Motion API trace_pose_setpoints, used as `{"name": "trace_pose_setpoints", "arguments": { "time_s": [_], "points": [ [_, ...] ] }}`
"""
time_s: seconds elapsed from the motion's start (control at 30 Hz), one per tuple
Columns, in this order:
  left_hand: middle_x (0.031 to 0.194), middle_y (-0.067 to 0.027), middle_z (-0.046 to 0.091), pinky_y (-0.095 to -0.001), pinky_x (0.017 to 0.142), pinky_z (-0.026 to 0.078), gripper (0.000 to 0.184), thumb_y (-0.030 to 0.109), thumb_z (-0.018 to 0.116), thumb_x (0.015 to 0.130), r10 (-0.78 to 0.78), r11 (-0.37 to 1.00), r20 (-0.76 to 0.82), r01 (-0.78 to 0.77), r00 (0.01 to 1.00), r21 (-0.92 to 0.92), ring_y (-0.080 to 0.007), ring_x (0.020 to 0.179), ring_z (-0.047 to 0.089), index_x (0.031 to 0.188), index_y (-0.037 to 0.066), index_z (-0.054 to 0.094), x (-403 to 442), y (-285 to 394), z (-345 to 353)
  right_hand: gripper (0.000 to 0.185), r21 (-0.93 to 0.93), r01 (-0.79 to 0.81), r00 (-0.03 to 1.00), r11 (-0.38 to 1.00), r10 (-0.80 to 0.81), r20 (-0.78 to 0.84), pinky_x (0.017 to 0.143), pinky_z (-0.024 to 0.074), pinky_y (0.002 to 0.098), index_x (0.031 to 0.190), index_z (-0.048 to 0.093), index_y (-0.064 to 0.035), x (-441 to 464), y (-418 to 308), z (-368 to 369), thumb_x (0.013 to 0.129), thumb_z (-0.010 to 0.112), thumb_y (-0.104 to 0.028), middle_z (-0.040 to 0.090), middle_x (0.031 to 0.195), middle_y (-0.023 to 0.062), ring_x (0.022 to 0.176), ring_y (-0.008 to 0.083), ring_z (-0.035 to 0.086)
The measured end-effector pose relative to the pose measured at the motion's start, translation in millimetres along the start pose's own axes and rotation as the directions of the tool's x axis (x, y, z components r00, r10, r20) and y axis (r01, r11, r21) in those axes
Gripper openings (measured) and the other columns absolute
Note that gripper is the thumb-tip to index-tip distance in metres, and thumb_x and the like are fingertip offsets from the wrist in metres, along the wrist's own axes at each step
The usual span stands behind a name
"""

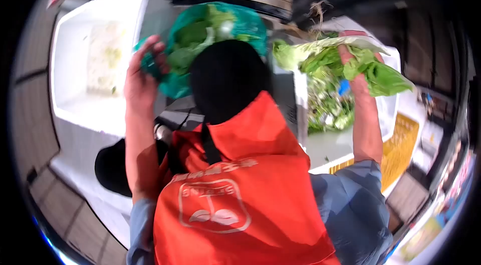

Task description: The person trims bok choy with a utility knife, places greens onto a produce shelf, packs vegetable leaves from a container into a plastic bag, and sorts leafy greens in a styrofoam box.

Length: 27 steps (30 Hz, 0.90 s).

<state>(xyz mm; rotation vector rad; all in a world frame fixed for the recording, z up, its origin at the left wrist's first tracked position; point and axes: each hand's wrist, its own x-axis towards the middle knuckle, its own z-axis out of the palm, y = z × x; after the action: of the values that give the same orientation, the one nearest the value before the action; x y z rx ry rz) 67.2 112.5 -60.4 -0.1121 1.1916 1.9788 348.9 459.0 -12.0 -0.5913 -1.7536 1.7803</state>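
My left hand (143, 67) has its fingers curled on the edge of a green plastic bag (175, 84). Leafy greens (188, 39) lie inside the bag's open mouth. On the right, my right hand (345, 55) grips loose lettuce leaves (386, 77), which partly cover its fingers. The leaves hang over a white foam box (396, 69) that holds a heap of leaf scraps (328, 109) and a small blue piece (343, 87).
At the left stands another white foam box (65, 69) with a stained bottom and small leaf bits. A yellow printed panel (401, 150) is beside the right box. My red apron (250, 190) and a black rounded shape (230, 69) cover the middle of the view.
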Motion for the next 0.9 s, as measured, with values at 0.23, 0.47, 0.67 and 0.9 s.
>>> {"name": "trace_pose_setpoints", "arguments": {
  "time_s": [0.23, 0.47, 0.67, 0.9],
  "points": [
    [0.099, -0.0068, 0.065, -0.0304, 0.069, 0.049, 0.037, 0.024, 0.053, 0.096, 0.156, 0.979, 0.039, -0.149, 0.987, -0.142, -0.0147, 0.079, 0.060, 0.126, 0.003, 0.052, -7, 28, -2, 0.032, -0.281, 0.215, 0.955, 0.935, -0.140, 0.263, 0.077, 0.0504, 0.0309, 0.107, 0.063, -0.0024, 123, 62, 137, 0.076, 0.072, -0.006, 0.067, 0.094, 0.0078, 0.089, 0.0191, 0.064],
    [0.119, -0.0170, 0.054, -0.0340, 0.069, 0.044, 0.058, 0.032, 0.044, 0.100, 0.245, 0.889, 0.320, -0.080, 0.915, -0.450, -0.0200, 0.086, 0.051, 0.145, -0.002, 0.029, -10, 33, -9, 0.067, -0.338, 0.888, 0.248, 0.311, 0.295, 0.923, 0.087, 0.0506, 0.0422, 0.131, 0.048, -0.0137, 96, 218, 271, 0.068, 0.072, -0.012, 0.055, 0.121, 0.0158, 0.110, 0.0334, 0.057],
    [0.119, -0.0158, 0.051, -0.0344, 0.071, 0.042, 0.063, 0.035, 0.044, 0.099, 0.196, 0.926, 0.268, -0.088, 0.943, -0.368, -0.0205, 0.086, 0.049, 0.146, -0.003, 0.026, -12, 21, -5, 0.085, -0.406, 0.710, 0.376, 0.575, 0.177, 0.909, 0.106, 0.0366, 0.0475, 0.139, 0.039, -0.0117, 77, 236, 265, 0.065, 0.079, -0.023, 0.043, 0.137, 0.0198, 0.128, 0.0383, 0.043],
    [0.122, -0.0124, 0.053, -0.0385, 0.088, 0.039, 0.059, 0.033, 0.043, 0.100, 0.053, 0.981, 0.211, -0.010, 0.976, -0.196, -0.0227, 0.095, 0.050, 0.146, -0.002, 0.029, -2, 15, -34, 0.053, -0.530, 0.515, 0.788, 0.674, -0.129, 0.602, 0.101, 0.0408, 0.0432, 0.126, 0.053, -0.0105, 71, 142, 155, 0.077, 0.070, -0.024, 0.056, 0.122, 0.0109, 0.117, 0.0287, 0.051]
  ]
}}
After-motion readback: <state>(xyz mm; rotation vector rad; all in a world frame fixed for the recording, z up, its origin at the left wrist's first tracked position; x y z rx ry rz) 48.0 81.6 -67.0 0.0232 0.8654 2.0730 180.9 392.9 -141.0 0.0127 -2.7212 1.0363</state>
